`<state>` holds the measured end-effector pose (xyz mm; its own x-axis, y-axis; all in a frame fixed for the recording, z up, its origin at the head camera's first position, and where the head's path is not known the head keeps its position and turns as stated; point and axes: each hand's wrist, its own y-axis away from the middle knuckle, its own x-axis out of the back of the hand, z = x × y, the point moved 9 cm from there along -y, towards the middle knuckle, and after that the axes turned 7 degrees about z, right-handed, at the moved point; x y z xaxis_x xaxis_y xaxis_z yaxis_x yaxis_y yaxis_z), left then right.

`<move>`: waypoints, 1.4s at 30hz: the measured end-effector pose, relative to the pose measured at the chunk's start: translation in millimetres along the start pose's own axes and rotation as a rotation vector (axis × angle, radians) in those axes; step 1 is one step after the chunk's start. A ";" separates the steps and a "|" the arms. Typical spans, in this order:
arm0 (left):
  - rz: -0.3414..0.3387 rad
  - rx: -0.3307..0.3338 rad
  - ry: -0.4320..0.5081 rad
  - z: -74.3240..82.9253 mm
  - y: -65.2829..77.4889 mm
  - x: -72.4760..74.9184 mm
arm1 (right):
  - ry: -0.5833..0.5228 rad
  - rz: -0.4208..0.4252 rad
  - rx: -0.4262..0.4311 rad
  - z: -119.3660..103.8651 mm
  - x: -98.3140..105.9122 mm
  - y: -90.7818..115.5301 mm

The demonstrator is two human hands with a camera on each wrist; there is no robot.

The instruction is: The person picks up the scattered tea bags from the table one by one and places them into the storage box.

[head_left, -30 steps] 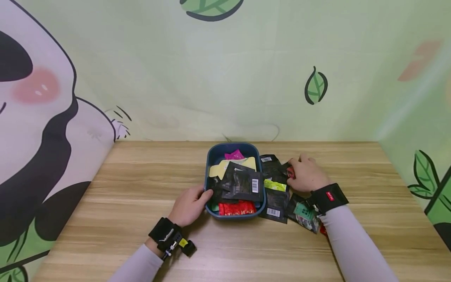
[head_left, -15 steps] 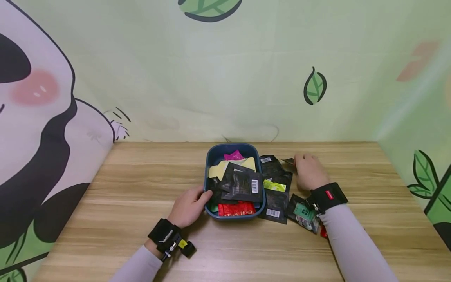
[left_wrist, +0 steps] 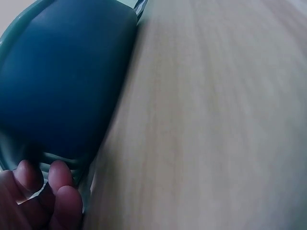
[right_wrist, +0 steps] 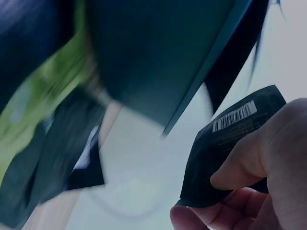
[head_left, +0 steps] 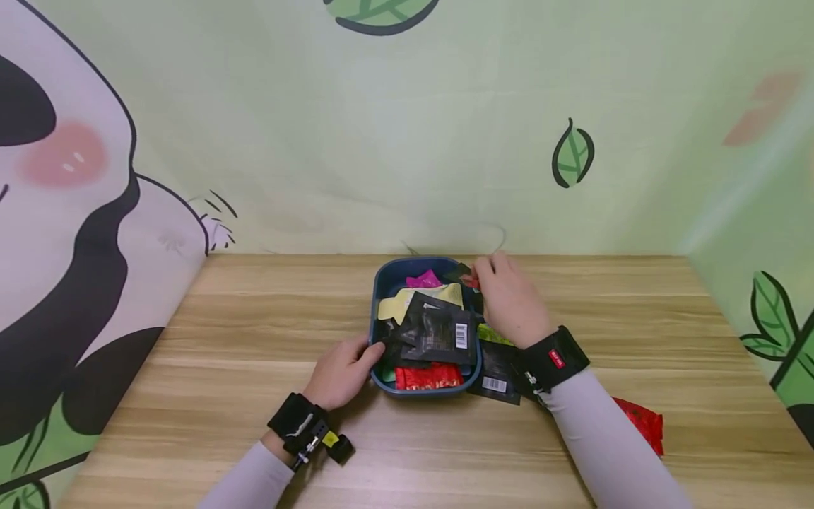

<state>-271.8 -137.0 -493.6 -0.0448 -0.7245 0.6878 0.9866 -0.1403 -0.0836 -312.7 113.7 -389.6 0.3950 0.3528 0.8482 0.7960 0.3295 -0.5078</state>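
Observation:
A blue plastic bin (head_left: 393, 272) stands near the back of the table, piled with packets. My left hand (head_left: 337, 375) grips its left side, thumb on the rim; in the left wrist view, curled fingertips (left_wrist: 60, 175) touch the bin wall (left_wrist: 67, 81). Above the back right rim, my right hand (head_left: 514, 300) pinches a black packet (right_wrist: 211, 153) with a white barcode, between thumb and fingers. Inside the bin lie black packets (head_left: 439, 336), a red packet (head_left: 429, 376), a pale yellow packet (head_left: 396, 306) and a pink packet (head_left: 424, 279).
Right of the bin on the wooden table (head_left: 254, 318) lie a black packet (head_left: 498, 371) and a bright green one (head_left: 492, 335), partly under my right wrist. Another red packet (head_left: 645, 428) sits beside the right sleeve. A printed cloth wall (head_left: 381, 141) rises behind the table.
My right hand has lifted a black packet from the pile at the right and carried it left to the bin's back right rim. The left hand has stayed on the bin.

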 end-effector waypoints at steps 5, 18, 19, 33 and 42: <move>0.008 -0.006 -0.007 0.5 -0.1 1.5 | -0.013 -0.030 0.061 -32.2 -5.4 -5.5; 0.003 -0.005 -0.012 1.0 -0.4 1.1 | -0.144 -0.153 0.108 -56.2 -15.3 -3.2; 0.000 -0.003 -0.011 1.1 -0.4 1.1 | -0.164 -0.174 0.096 -55.3 -15.8 -2.8; -0.004 0.007 -0.009 -1.2 0.1 0.2 | -0.198 -0.290 -0.120 23.2 -13.9 0.1; 0.004 0.001 -0.014 -0.5 -0.3 0.7 | -0.154 -0.332 -0.235 74.6 -34.5 10.8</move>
<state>-272.3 -137.8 -493.5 -0.0382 -0.7157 0.6973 0.9868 -0.1367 -0.0863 -351.9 170.5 -435.6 0.0410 0.3935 0.9184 0.9583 0.2448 -0.1477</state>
